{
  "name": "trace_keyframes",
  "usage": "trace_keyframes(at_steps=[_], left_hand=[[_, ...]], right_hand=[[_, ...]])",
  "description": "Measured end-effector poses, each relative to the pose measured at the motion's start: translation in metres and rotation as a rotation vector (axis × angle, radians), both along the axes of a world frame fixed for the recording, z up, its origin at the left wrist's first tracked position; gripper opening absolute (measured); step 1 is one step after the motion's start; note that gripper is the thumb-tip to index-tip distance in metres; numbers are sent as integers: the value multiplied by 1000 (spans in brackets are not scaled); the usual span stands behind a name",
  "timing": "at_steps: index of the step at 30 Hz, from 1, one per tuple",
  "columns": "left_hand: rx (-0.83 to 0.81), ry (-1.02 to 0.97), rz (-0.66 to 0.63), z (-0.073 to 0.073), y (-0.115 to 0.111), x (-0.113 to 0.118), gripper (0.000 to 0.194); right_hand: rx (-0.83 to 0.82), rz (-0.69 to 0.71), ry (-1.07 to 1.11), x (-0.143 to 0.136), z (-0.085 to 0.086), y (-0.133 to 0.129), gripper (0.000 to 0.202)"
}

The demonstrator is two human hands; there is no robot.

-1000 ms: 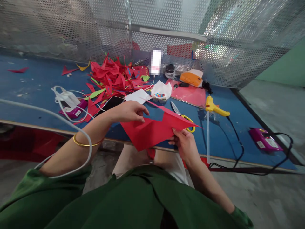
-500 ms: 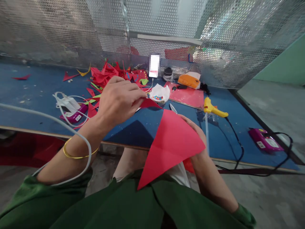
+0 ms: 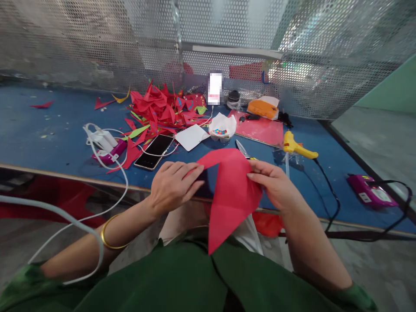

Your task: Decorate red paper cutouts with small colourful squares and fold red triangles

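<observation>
Pinching right hand (image 3: 274,180): our thumb and forefinger are closed on the right edge of the red sheet (image 3: 235,186), nearer us than the white dish (image 3: 229,121) and to its right.
Left hand (image 3: 172,186): our fingers curl part-closed over the sheet's narrow end, nearer us than the white dish and to its left; the thumb tip stands a little off the forefinger, so we cannot tell how firmly the paper is gripped.
Wrists: we have the left one back-of-hand up, the gold bangle (image 3: 103,234) behind it, and the right one turned inward; both forearms slant in from the sides.
Red sheet: curved rather than flat, its long point hanging toward our lap, all of it nearer us than the white dish.
Curve: we would do best to keep this bend soft and our fingertips near the edges; squeezing hard could leave a stray crease.
Hanging point: we should hold it free of the worktop (image 3: 65,134), as a snag might bend the tip.
Scissors (image 3: 242,148): just right of the white dish and nearer us, so we should mind the blades.
Phone (image 3: 156,151): left of the white dish, beyond our left hand.
Glue gun (image 3: 295,147): well right of the white dish.
</observation>
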State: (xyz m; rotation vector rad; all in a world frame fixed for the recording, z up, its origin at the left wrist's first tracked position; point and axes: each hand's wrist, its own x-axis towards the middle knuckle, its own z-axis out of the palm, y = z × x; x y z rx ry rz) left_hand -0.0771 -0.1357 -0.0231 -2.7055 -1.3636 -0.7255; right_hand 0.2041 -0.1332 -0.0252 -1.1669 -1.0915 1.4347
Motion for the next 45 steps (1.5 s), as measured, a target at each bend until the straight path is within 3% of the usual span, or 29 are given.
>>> trace_keyframes(at_steps=[3,6,10,12,14,17,23,31,36,40,42,45], left_hand=[[-185,-245,-94,17,9,-1,42],[-333,-547,72,29,39,0,52],[-770,-843,16,23,81,6,84],[-985,-966,-47,16,90,9,76],[-1089,-1070,-50,12,89,11,62],[-1052,-1180,69,9,80,10,47],[-1076,-1201,228,3,69,3,45],[-1008,-1091,288,-8,66,-12,35],[-1051,-838,224,-2,63,-17,26],[-827,-646,125,8,73,-8,33],[-766,-676,66,11,83,2,39],[-930,-756,-48,10,93,17,43]], right_hand=[[52,90,-144,8,18,15,30],[99,199,-246,15,38,32,30],[155,309,-292,16,59,53,28],[189,379,-335,17,65,61,26],[191,459,-414,18,68,68,25],[201,495,-594,19,67,80,23],[443,438,-999,12,59,120,11],[563,571,-1023,0,57,148,16],[551,593,-1084,-6,61,151,17],[582,631,-1161,-20,74,154,24],[640,676,-1244,-32,81,153,25],[771,785,-1392,-53,89,148,27]])
